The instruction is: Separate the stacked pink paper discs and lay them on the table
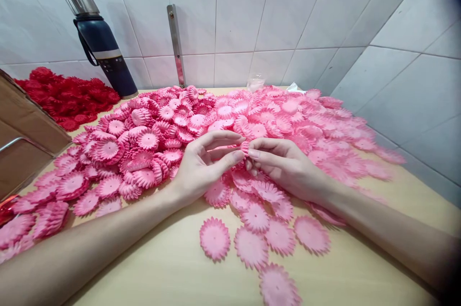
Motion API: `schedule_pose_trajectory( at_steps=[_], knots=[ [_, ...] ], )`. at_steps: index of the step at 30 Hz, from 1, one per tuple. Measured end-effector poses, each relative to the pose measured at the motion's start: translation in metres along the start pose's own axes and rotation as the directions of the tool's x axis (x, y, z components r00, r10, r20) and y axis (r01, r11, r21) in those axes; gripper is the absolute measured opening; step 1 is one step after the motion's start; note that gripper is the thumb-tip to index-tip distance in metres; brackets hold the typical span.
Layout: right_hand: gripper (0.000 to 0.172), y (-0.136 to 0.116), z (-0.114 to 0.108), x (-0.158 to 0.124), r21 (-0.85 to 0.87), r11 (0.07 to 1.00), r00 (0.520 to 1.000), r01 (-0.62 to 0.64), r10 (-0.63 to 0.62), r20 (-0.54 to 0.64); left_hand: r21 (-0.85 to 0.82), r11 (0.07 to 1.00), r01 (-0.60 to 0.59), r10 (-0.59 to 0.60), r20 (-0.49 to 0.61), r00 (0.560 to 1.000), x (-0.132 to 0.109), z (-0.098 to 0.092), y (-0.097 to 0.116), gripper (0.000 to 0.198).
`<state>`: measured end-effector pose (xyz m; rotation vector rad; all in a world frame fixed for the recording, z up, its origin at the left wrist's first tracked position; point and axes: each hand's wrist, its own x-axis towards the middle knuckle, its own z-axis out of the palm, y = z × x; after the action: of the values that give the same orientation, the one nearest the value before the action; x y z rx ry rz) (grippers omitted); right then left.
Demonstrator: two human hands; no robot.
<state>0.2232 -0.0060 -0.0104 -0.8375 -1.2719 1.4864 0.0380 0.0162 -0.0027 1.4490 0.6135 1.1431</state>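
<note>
My left hand (201,164) and my right hand (284,164) meet over the middle of a wide heap of pink petal discs (230,118) on a light wooden table (173,267). Fingertips of both hands pinch one small pink disc (245,146) between them, with the fingers pressed together. Darker pink, cupped discs (144,140) lie to the left of my hands, paler flat ones (324,128) to the right. Several single flat discs (215,238) lie spread in front of my wrists.
A dark blue flask with a steel cap (103,49) stands at the back left against the white tiled wall. A pile of red discs (68,94) lies beside it. A brown cardboard box (25,138) sits at the left edge. A metal strip (176,44) runs up the wall.
</note>
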Motion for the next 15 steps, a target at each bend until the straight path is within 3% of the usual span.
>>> schedule_pose_trajectory(
  at_steps=[4, 7, 11, 15],
  knots=[
    [0.012, -0.0012, -0.0002, -0.001, -0.106, 0.994, 0.999, 0.033, -0.032, 0.014, 0.082, 0.997, 0.005, -0.009, 0.059, 0.998, -0.0008, 0.0006, 0.0017, 0.032],
    [0.014, -0.0003, -0.0015, -0.0009, -0.148, 0.989, 1.0, 0.024, -0.026, -0.014, 0.131, 0.991, -0.017, 0.016, 0.014, 1.0, -0.0012, 0.0013, 0.0021, 0.024],
    [0.014, 0.0015, -0.0023, 0.0005, -0.127, 0.992, 0.999, 0.01, -0.015, -0.036, 0.129, 0.992, -0.016, 0.025, -0.066, 0.998, -0.0014, 0.0034, 0.0022, 0.016],
    [0.01, 0.0002, 0.0006, 0.0019, -0.038, 0.999, 0.998, -0.028, 0.026, -0.049, 0.152, 0.987, -0.048, 0.06, -0.078, 0.995, -0.0023, 0.0053, 0.0027, 0.01]
  ],
)
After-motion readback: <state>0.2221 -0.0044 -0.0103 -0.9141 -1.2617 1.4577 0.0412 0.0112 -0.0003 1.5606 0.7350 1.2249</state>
